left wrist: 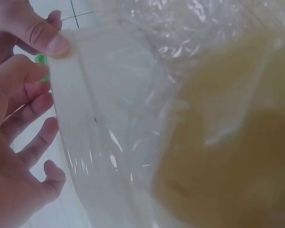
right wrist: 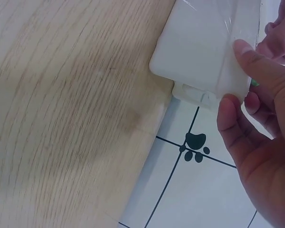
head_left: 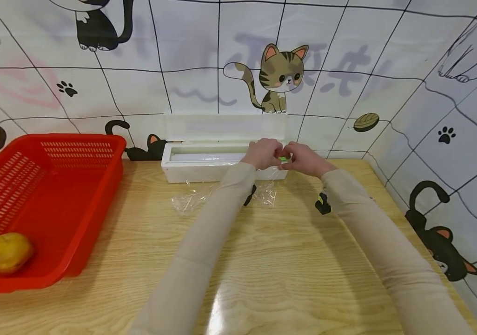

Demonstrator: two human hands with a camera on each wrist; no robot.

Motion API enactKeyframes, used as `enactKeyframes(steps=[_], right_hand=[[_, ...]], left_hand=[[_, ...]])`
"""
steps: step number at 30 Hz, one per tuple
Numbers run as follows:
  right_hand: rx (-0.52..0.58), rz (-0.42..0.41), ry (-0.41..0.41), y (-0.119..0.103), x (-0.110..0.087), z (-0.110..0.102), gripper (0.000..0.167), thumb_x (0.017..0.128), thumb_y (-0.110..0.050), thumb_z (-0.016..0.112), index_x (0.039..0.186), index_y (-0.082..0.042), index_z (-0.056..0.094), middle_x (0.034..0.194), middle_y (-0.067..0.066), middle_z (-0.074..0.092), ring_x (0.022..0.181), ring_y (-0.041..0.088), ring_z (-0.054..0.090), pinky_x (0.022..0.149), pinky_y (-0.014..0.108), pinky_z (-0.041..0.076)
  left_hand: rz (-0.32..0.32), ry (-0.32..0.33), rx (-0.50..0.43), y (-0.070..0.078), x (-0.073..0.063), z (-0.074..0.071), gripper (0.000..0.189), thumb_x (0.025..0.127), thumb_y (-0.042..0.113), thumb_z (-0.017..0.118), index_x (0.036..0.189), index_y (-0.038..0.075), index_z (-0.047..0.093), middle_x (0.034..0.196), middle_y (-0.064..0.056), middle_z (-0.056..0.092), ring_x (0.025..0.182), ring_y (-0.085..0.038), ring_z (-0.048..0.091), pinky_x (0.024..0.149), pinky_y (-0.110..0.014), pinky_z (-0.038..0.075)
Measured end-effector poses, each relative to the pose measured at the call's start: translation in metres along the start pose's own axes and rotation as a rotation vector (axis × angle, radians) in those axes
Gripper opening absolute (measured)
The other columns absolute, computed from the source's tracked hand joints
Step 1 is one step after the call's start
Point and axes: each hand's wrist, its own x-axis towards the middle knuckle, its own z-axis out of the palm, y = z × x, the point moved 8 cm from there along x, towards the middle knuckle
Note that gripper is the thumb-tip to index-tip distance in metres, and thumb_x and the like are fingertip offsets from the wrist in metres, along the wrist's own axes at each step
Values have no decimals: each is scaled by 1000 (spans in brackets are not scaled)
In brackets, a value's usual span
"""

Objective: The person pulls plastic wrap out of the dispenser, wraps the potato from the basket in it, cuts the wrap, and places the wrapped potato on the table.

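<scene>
A long white cling film box (head_left: 192, 174) stands against the back wall with its lid (head_left: 226, 126) raised. Clear cling film (head_left: 192, 200) hangs crumpled over its front onto the table. Both hands meet at the box's right end. My left hand (head_left: 263, 152) holds a small green slide piece (left wrist: 42, 66) on the rim between its bent fingers, partly hidden. My right hand (head_left: 305, 159) grips the box's right front corner, thumb on the front face and fingers around the end, as the right wrist view shows. Inside the box lies a white roll (head_left: 205, 157).
A red plastic basket (head_left: 96, 204) stands at the left with a yellow round fruit (head_left: 7, 252) in it. The wooden table (head_left: 288, 279) ends at a cat-patterned wall covering (head_left: 196, 88) behind and on the right.
</scene>
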Motion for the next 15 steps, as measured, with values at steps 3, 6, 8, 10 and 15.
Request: enactKeyframes(steps=[3,6,8,10,15], right_hand=[[-9,-15,-3,-2,0,0,26,87,-14,73,98,3,58,93,15,51,83,29,50,74,40,44],[-10,-26,-2,-5,1,2,26,86,-14,75,93,1,56,90,13,50,80,28,48,72,39,43],[-12,-35,3,-7,2,4,26,85,-14,76,91,1,55,89,12,50,80,28,48,72,39,43],[-15,-45,8,-9,2,5,27,84,-14,76,91,1,56,89,12,51,80,28,50,73,40,44],[-19,-33,7,-7,2,2,26,85,-13,75,99,3,60,94,13,53,80,28,51,75,41,44]], left_hand=[[8,-27,-20,-1,0,1,13,89,24,69,92,15,60,88,3,58,88,-15,51,92,-50,33],[16,-51,-29,-5,-3,2,12,89,22,68,94,15,59,90,3,57,88,-15,49,93,-52,31],[25,-62,-33,-7,-5,2,12,89,21,68,95,15,59,92,3,56,89,-15,49,93,-52,31],[37,-64,-28,-9,-7,1,12,89,20,68,94,15,58,91,2,55,88,-15,48,92,-52,31],[56,-66,4,-25,-15,-7,15,85,16,67,82,14,52,83,2,50,83,-16,47,86,-51,31]])
